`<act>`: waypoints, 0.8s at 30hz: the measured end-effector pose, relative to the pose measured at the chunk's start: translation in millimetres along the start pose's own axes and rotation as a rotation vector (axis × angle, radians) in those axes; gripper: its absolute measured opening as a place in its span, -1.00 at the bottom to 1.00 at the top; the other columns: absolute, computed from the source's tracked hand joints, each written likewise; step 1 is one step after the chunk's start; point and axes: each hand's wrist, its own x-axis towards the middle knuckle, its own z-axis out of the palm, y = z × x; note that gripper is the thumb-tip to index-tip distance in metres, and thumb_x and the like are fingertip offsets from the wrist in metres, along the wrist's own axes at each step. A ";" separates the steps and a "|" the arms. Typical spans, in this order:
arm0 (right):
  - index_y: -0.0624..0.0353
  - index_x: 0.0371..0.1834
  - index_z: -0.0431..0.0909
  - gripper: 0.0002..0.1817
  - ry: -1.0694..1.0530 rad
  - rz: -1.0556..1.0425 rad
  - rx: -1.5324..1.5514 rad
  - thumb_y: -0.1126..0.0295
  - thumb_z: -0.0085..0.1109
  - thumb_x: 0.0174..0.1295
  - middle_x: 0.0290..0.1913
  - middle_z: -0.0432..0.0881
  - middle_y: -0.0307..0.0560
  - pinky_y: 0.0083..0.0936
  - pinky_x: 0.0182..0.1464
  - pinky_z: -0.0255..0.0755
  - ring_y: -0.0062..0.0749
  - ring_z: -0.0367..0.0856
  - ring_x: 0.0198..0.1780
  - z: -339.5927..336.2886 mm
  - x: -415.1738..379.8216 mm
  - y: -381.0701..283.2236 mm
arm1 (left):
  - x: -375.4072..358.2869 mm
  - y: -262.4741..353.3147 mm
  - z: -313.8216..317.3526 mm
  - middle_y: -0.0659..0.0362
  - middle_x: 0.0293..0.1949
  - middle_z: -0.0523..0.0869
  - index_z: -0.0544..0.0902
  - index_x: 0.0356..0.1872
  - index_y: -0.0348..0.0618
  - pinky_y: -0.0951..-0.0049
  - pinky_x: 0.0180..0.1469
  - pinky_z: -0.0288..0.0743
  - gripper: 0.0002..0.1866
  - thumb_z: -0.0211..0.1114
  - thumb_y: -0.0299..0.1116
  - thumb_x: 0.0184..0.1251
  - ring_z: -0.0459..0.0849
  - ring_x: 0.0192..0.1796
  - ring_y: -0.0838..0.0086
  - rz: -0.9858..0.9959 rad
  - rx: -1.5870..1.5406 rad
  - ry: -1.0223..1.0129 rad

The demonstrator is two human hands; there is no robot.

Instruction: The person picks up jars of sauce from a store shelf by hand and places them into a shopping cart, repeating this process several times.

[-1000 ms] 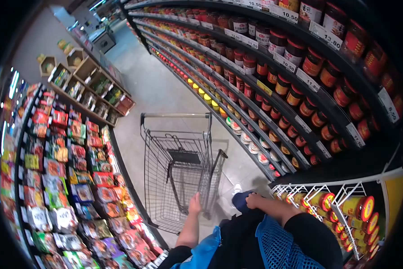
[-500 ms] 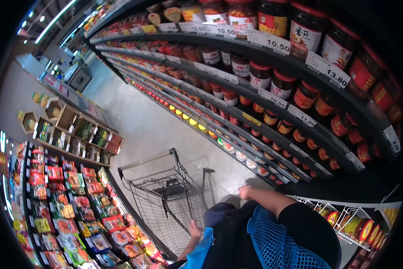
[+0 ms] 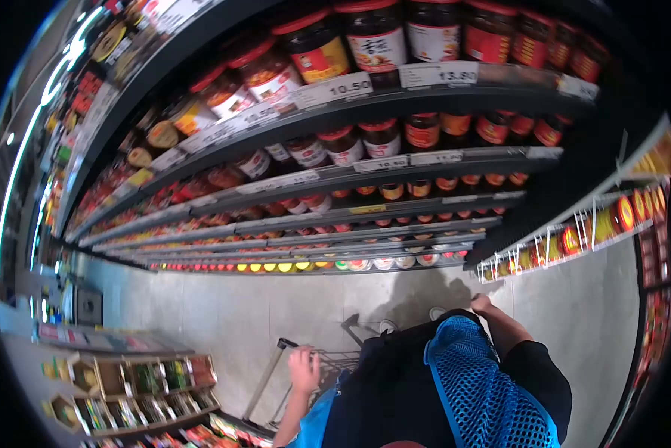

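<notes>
My left hand (image 3: 304, 367) is raised at the lower centre, its fingers apart and nothing in it, beside the shopping cart (image 3: 264, 379), whose handle and wire frame partly show. On the right, my right hand (image 3: 482, 303) hangs at my side near the foot of the shelf, its fingers curled; whether anything small is inside is hidden. In front of me stands a long shelf (image 3: 276, 123) filled with jars. A dark jar with a white label (image 3: 376, 45) sits on an upper level above the price tags.
A rack of round yellow-and-red packages (image 3: 571, 239) juts out at the right. Wooden display boxes (image 3: 137, 388) stand at the lower left. Grey floor (image 3: 223, 302) runs along the shelf, and more shelving (image 3: 653, 328) lines the far right edge.
The view has swung toward the jar shelf, which now spans the top. The cart shows lower and less fully. My left hand is higher in view, and my right hand appears further right.
</notes>
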 end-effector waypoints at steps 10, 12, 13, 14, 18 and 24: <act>0.28 -0.53 0.60 -0.71 0.100 1.039 0.378 0.24 0.13 0.13 -0.55 0.65 0.08 -0.25 -0.43 0.56 -0.17 0.64 -0.54 132.3 -300.9 58.8 | 7.7 -142.8 -2.3 0.04 -0.01 0.57 0.65 -0.02 -0.02 -0.01 0.17 0.37 -0.64 0.21 -0.02 0.34 0.48 0.16 0.13 -0.121 0.302 -0.441; 0.28 -0.51 0.59 -0.72 0.181 1.124 0.470 0.25 0.13 0.13 -0.53 0.64 0.09 -0.24 -0.42 0.56 -0.15 0.64 -0.52 160.1 -321.9 45.7 | 10.8 -145.4 -15.3 0.04 -0.03 0.56 0.66 -0.04 -0.02 -0.01 0.18 0.36 -0.65 0.22 -0.04 0.34 0.48 0.17 0.15 -0.144 0.246 -0.534; 0.29 -0.50 0.58 -0.72 0.218 1.155 0.512 0.25 0.13 0.14 -0.53 0.64 0.10 -0.24 -0.41 0.56 -0.15 0.64 -0.51 168.0 -327.8 37.9 | 8.3 -154.0 -14.5 0.04 -0.02 0.57 0.66 -0.04 -0.05 0.00 0.17 0.37 -0.65 0.22 -0.04 0.34 0.48 0.17 0.15 -0.134 0.268 -0.555; 0.29 -0.48 0.58 -0.72 0.254 1.184 0.551 0.25 0.13 0.14 -0.52 0.64 0.10 -0.24 -0.40 0.56 -0.14 0.64 -0.50 176.4 -333.3 29.2 | 5.7 -169.2 -12.1 0.04 0.00 0.58 0.66 -0.04 -0.07 0.02 0.16 0.39 -0.64 0.22 -0.05 0.34 0.49 0.17 0.15 -0.123 0.294 -0.583; 0.30 -0.43 0.56 -0.72 0.376 1.239 0.679 0.25 0.13 0.15 -0.48 0.64 0.12 -0.22 -0.36 0.55 -0.11 0.64 -0.46 199.4 -340.7 4.5 | 18.9 -179.0 3.2 0.04 0.00 0.59 0.66 -0.04 -0.10 0.04 0.14 0.40 -0.64 0.23 -0.05 0.35 0.50 0.17 0.15 -0.111 0.330 -0.692; 0.32 -0.36 0.52 -0.72 0.522 1.279 0.809 0.26 0.13 0.17 -0.42 0.64 0.16 -0.21 -0.31 0.55 -0.07 0.64 -0.40 208.7 -340.2 -16.7 | 110.2 -93.5 63.2 0.03 -0.01 0.60 0.65 -0.04 -0.11 0.05 0.13 0.41 -0.63 0.23 -0.05 0.35 0.51 0.15 0.15 0.055 0.275 -0.768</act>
